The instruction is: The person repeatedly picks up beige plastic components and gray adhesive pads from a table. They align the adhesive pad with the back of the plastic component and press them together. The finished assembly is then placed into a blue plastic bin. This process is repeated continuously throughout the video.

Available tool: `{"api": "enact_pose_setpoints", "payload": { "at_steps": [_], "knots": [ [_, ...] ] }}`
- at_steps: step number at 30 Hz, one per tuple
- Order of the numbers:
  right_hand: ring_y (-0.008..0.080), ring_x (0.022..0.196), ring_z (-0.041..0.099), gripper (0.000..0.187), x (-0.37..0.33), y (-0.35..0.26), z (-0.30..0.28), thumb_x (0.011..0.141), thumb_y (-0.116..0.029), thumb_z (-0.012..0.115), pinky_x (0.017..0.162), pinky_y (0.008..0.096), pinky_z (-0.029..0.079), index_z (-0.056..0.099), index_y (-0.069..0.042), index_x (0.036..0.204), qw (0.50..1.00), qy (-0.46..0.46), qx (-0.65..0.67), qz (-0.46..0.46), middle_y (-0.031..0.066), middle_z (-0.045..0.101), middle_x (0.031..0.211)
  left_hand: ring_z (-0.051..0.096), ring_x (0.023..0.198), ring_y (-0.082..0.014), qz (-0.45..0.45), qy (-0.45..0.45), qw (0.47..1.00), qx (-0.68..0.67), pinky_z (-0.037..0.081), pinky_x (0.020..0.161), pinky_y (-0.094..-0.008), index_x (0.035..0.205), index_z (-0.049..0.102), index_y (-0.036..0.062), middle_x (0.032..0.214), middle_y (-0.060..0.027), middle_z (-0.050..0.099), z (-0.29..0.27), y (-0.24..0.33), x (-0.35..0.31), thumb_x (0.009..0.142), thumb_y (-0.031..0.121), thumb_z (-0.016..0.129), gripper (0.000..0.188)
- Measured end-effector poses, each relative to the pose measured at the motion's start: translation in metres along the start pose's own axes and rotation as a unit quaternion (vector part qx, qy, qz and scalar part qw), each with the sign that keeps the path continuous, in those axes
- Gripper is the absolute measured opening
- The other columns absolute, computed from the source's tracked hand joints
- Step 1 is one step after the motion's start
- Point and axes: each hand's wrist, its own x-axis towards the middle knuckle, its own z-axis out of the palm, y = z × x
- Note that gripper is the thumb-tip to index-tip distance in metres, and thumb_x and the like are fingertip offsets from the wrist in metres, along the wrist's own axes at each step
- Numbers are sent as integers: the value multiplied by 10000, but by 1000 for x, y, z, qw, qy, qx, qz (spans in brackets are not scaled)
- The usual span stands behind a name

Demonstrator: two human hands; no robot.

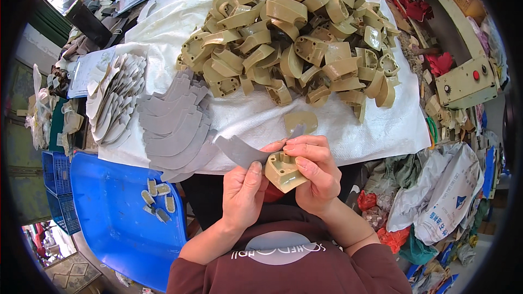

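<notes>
My left hand point(241, 195) pinches a curved grey cover piece point(238, 151) between thumb and fingers, its wide end sticking out to the left. Between the fingers of my right hand point(320, 177) is a beige plastic shoe heel point(285, 173), its holed face turned up. The grey piece lies against the far side of the heel, and its other end pokes up behind my right fingertips. Just beyond my hands, a single beige heel point(300, 122) rests on the white sheet point(239, 122). More grey cover pieces point(174, 130) lie fanned in overlapping layers to the left.
A large heap of beige heels point(289, 38) covers the back of the table. Paler cut pieces point(115, 100) are stacked at the left. A blue basin point(120, 228) with several small covered heels stands below left. Plastic bags point(441, 196) and a machine box with knobs point(467, 83) are at the right.
</notes>
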Motion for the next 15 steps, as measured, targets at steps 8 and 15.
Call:
{"api": "enact_pose_setpoints", "payload": {
  "at_steps": [8,15],
  "knots": [
    [245,832,511,391,-1,6,-1,715,11,688,687,391,394,533,-127,1046,991,-8,-128,-40,76,626,999,536,1164,-265,45,35,990,132,407,1017,-385,1288,445,-101,1288,-217,517,3,-3,-1,1002,255,405,459],
    [207,813,473,314,4,7,-10,718,-68,693,756,435,304,582,-181,988,979,-42,-197,-43,5,619,944,629,892,-164,171,104,908,368,488,808,-273,1133,583,-80,1022,-144,676,-9,16,7,957,74,469,260]
  ]
}}
